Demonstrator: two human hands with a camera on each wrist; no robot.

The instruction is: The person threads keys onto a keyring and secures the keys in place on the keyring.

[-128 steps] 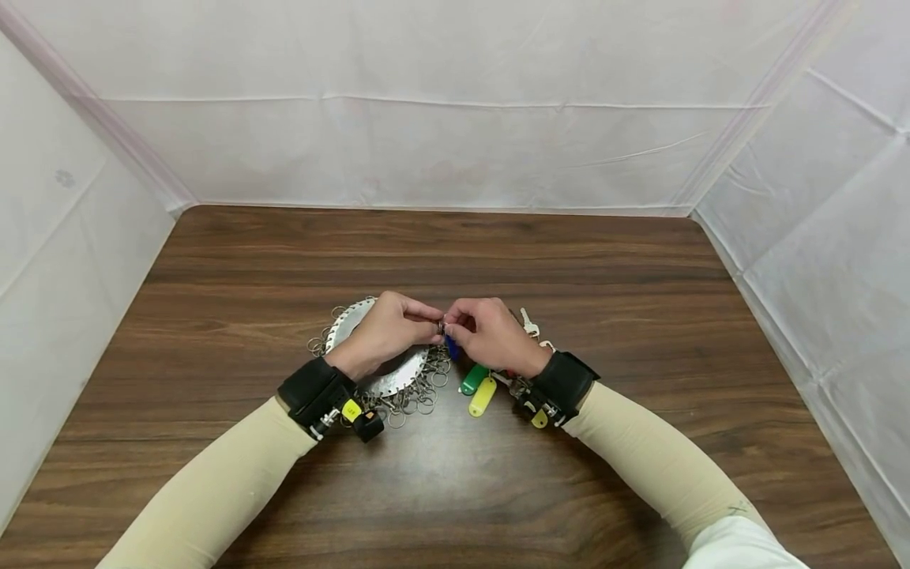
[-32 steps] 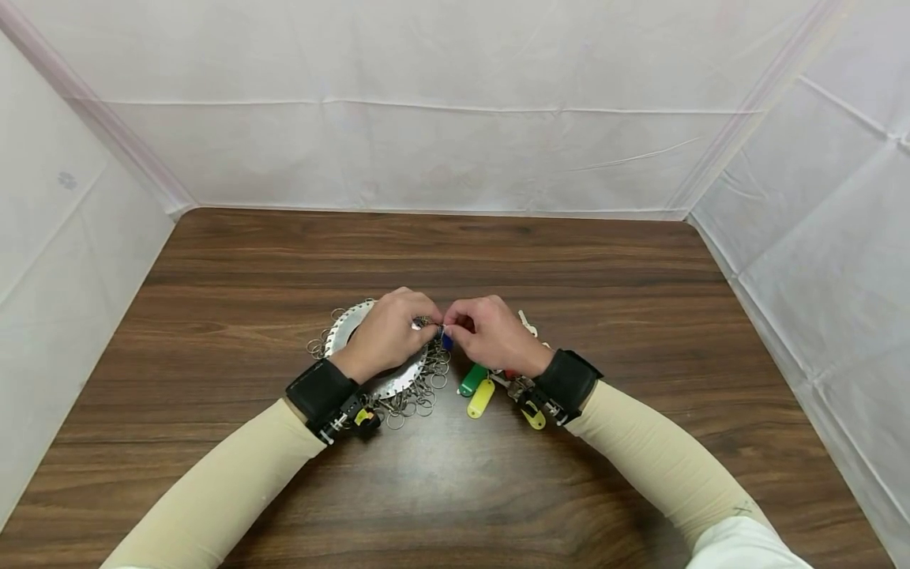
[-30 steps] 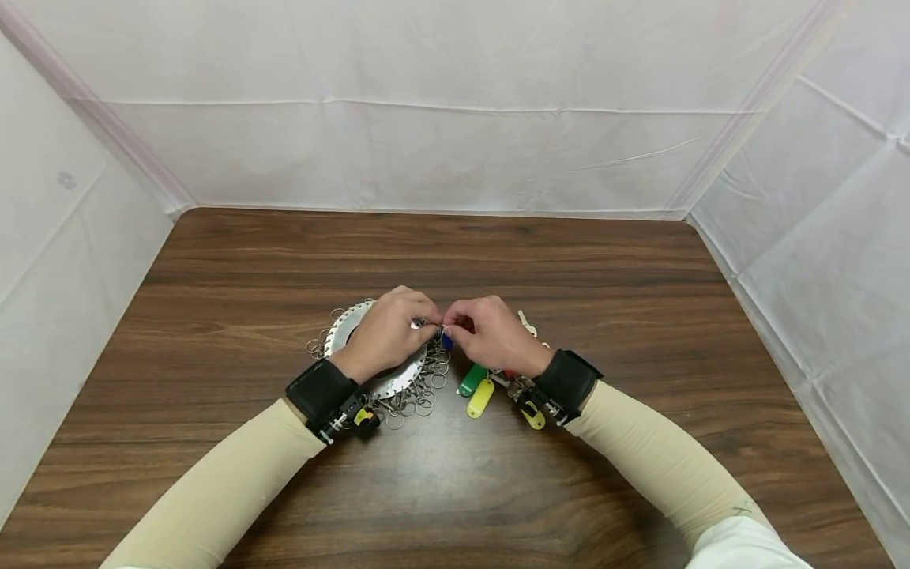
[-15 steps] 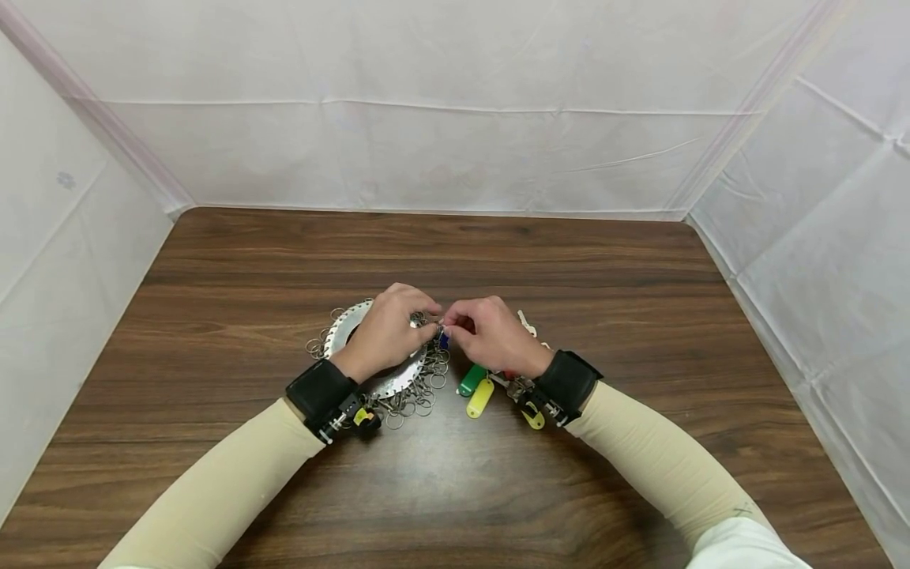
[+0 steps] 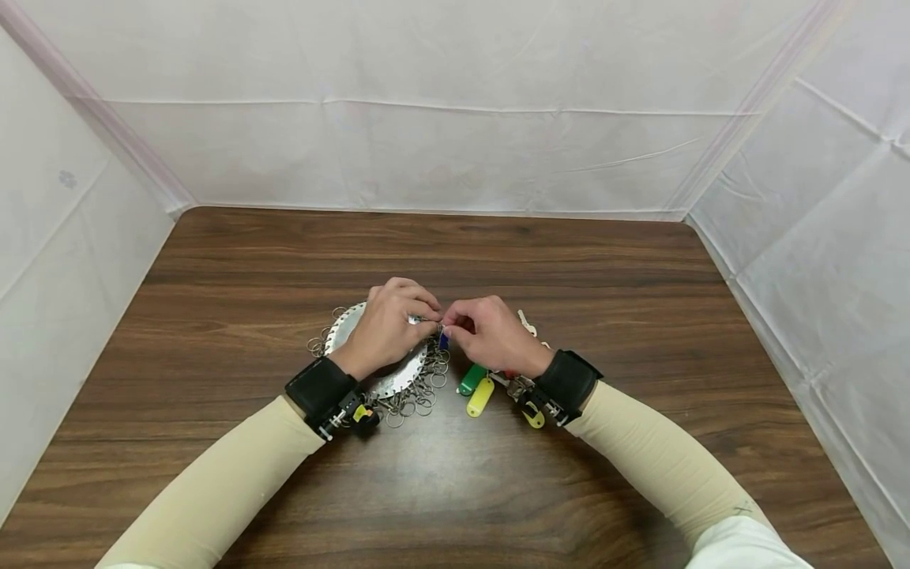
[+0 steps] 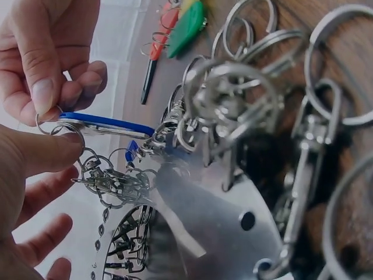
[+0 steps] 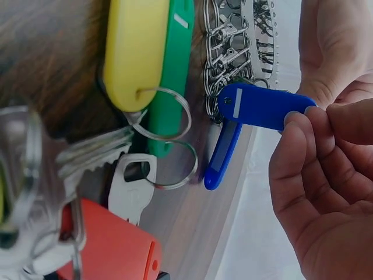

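Observation:
Both hands meet over the right edge of a toothed metal disc [image 5: 384, 382] hung with several key rings and clips [image 6: 116, 181]. My right hand [image 5: 451, 325] pinches the ring end of a blue key tag [image 7: 265, 108]; the tag also shows as a blue key tag [image 6: 105, 123] in the left wrist view. My left hand [image 5: 428, 321] pinches the small metal ring [image 6: 69, 130] at that same end with thumb and finger. The tag's far end lies against the disc's clips [image 7: 230, 41].
A green tag [image 5: 471, 379], a yellow tag [image 5: 481, 397], an orange-red tag [image 7: 111, 245] and a silver key [image 7: 131, 186] lie under my right wrist. Another key [image 5: 526, 322] lies beyond it. White cloth walls enclose the wooden table [image 5: 455, 490].
The hands stay joined at the blue tag's ring. The left hand's fingers have shifted slightly; the pair sits a little lower than 4.3 s ago.

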